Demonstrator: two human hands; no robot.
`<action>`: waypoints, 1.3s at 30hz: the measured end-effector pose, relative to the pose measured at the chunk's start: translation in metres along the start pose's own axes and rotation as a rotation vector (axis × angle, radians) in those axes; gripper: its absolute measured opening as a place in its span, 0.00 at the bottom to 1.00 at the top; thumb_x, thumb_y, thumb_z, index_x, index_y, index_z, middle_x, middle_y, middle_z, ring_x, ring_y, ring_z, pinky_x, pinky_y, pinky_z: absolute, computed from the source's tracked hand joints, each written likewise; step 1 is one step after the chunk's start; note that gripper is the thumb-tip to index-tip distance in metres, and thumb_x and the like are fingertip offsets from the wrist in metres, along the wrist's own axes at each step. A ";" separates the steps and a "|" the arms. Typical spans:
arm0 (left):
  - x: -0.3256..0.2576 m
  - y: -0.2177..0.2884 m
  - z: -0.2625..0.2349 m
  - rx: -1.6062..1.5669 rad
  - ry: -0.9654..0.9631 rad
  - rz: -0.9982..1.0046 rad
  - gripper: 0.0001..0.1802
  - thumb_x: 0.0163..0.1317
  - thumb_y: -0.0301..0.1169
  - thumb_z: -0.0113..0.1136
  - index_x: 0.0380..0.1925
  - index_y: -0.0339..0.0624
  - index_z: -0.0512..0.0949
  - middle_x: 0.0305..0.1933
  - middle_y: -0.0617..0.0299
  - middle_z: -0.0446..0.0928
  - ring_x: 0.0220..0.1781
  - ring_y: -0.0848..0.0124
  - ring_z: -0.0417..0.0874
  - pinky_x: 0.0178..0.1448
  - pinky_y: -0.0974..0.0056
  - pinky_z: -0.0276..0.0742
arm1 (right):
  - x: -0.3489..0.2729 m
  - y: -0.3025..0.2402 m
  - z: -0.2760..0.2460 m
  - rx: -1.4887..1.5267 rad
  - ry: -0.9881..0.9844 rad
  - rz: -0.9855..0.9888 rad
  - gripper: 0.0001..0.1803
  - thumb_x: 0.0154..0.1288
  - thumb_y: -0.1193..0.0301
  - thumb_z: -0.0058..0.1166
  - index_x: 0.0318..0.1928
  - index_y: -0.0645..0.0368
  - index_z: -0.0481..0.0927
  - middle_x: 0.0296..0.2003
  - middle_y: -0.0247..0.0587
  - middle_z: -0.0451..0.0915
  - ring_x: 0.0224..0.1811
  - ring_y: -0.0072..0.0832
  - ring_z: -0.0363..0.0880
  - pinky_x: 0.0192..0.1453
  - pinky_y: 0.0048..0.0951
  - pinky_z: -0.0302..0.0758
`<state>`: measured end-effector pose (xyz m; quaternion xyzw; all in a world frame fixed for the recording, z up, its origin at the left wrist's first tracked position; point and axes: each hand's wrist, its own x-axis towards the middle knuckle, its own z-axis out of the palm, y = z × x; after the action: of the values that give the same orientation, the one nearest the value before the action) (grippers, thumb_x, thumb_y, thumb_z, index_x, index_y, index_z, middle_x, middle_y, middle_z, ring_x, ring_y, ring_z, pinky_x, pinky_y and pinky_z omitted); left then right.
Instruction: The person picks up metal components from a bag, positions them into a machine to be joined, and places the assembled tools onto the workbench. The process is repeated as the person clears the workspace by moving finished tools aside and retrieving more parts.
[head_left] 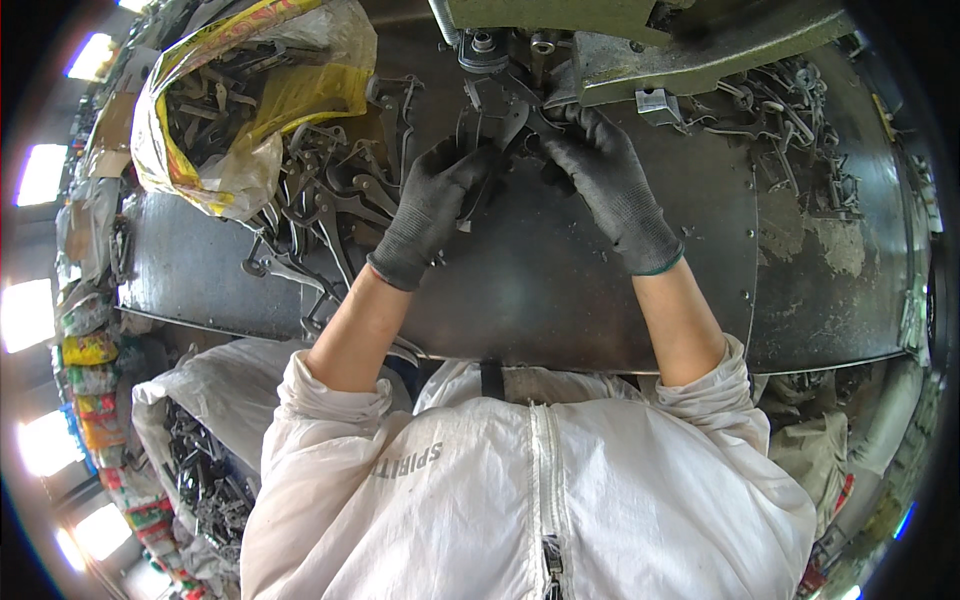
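Both my hands wear black knitted gloves and meet under a press-like machine (620, 65) at the far middle of the metal bench. My left hand (436, 200) is closed round a grey plier-like metal part (512, 124), whose flat rounded end sticks out toward the right hand. My right hand (607, 178) is closed too, its fingertips pinching a dark thin metal piece (545, 116) close beside that part. The fingers partly hide both pieces, and whether they are joined I cannot tell. Just beyond stands the machine's upright metal pin (541, 52).
Left of my left hand lies a heap of curved metal plier parts (335, 200). Behind it, a yellow and clear plastic bag (330, 85) holds small metal pieces. More metal parts (785, 115) lie at the far right. A white sack (225, 385) with dark parts sits below the bench's left edge.
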<state>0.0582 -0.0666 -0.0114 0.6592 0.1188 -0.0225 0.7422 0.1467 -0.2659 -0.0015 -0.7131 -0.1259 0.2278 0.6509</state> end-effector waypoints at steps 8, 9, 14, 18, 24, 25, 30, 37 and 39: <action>0.002 -0.015 -0.003 0.008 -0.011 -0.052 0.19 0.74 0.34 0.58 0.59 0.34 0.79 0.48 0.57 0.86 0.43 0.71 0.87 0.48 0.67 0.83 | -0.002 0.000 0.007 0.024 0.023 0.030 0.17 0.74 0.72 0.58 0.60 0.59 0.79 0.43 0.31 0.84 0.34 0.12 0.79 0.35 0.20 0.81; 0.003 -0.021 -0.002 -0.132 0.020 -0.082 0.19 0.75 0.35 0.58 0.59 0.34 0.79 0.49 0.57 0.86 0.42 0.72 0.87 0.48 0.67 0.83 | -0.001 0.002 0.009 0.035 0.019 0.014 0.17 0.74 0.72 0.58 0.60 0.59 0.78 0.43 0.31 0.84 0.34 0.12 0.79 0.34 0.19 0.81; 0.007 -0.031 -0.002 -0.196 0.035 -0.170 0.20 0.74 0.35 0.58 0.59 0.32 0.79 0.49 0.57 0.85 0.43 0.74 0.86 0.50 0.67 0.82 | -0.001 0.026 0.011 0.042 0.012 0.048 0.21 0.72 0.73 0.59 0.63 0.59 0.77 0.38 0.31 0.82 0.31 0.12 0.75 0.33 0.18 0.76; 0.007 -0.034 -0.001 -0.043 0.048 -0.052 0.19 0.74 0.35 0.60 0.57 0.33 0.80 0.45 0.61 0.84 0.45 0.77 0.83 0.51 0.69 0.79 | -0.005 0.045 0.021 0.029 0.115 -0.038 0.26 0.69 0.75 0.62 0.66 0.59 0.76 0.33 0.28 0.79 0.28 0.13 0.72 0.32 0.19 0.72; 0.005 -0.032 -0.001 -0.082 0.027 -0.081 0.18 0.74 0.35 0.59 0.56 0.34 0.80 0.47 0.59 0.84 0.48 0.76 0.84 0.52 0.68 0.80 | -0.009 0.049 0.024 -0.003 0.207 -0.181 0.25 0.70 0.76 0.61 0.67 0.61 0.75 0.37 0.31 0.81 0.29 0.11 0.74 0.32 0.19 0.75; 0.003 -0.032 -0.002 -0.204 0.018 -0.116 0.18 0.73 0.35 0.59 0.55 0.34 0.80 0.47 0.59 0.84 0.48 0.76 0.85 0.52 0.68 0.80 | -0.011 0.042 0.022 -0.005 0.202 -0.186 0.25 0.70 0.76 0.61 0.67 0.61 0.75 0.37 0.31 0.81 0.29 0.11 0.74 0.32 0.19 0.75; -0.010 -0.020 -0.005 -0.146 0.013 -0.114 0.15 0.73 0.35 0.60 0.52 0.35 0.81 0.45 0.61 0.85 0.46 0.77 0.84 0.49 0.69 0.79 | -0.021 0.008 0.012 0.193 0.162 0.015 0.22 0.74 0.76 0.58 0.66 0.63 0.75 0.40 0.36 0.85 0.29 0.15 0.81 0.29 0.19 0.79; -0.016 -0.012 -0.001 -0.102 0.070 -0.028 0.12 0.72 0.35 0.63 0.46 0.36 0.82 0.36 0.64 0.83 0.31 0.79 0.80 0.36 0.71 0.75 | -0.016 -0.004 -0.012 0.431 0.161 0.058 0.19 0.76 0.75 0.56 0.62 0.69 0.75 0.41 0.41 0.85 0.30 0.21 0.84 0.30 0.21 0.79; -0.019 -0.006 0.001 -0.091 0.088 -0.040 0.12 0.73 0.35 0.63 0.46 0.35 0.82 0.36 0.64 0.83 0.32 0.79 0.80 0.37 0.71 0.75 | -0.017 -0.012 -0.015 0.412 0.140 0.066 0.18 0.76 0.74 0.56 0.62 0.69 0.76 0.40 0.41 0.86 0.31 0.22 0.84 0.30 0.21 0.79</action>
<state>0.0385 -0.0712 -0.0135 0.6227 0.1655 -0.0031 0.7648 0.1412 -0.2857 0.0141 -0.5827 -0.0078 0.2196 0.7824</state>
